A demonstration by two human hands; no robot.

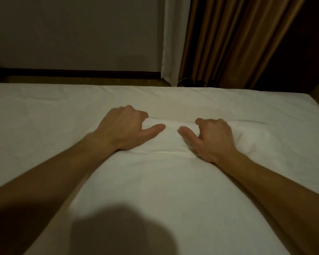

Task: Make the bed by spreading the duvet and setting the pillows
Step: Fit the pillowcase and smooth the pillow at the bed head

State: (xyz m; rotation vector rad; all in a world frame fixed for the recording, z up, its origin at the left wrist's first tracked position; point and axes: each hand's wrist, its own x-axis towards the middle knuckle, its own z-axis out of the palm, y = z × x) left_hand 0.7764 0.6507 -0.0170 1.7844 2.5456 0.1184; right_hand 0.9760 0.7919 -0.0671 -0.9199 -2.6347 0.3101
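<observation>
A white duvet (155, 181) covers the bed from the near edge to the far edge. Both my arms reach forward over it. My left hand (125, 127) grips a bunched fold of the duvet in the middle of the bed, fingers curled under and thumb pointing right. My right hand (210, 137) grips the same raised fold a short way to the right, fingers curled and thumb pointing left. The cloth puffs up between and to the right of my hands. No pillow is in view.
Beyond the bed's far edge (81, 85) runs a strip of floor and a grey wall (72, 34) with a dark skirting board. A white sheer curtain (173, 43) and brown drapes (238, 43) hang at the back right. A dark shadow falls on the near duvet.
</observation>
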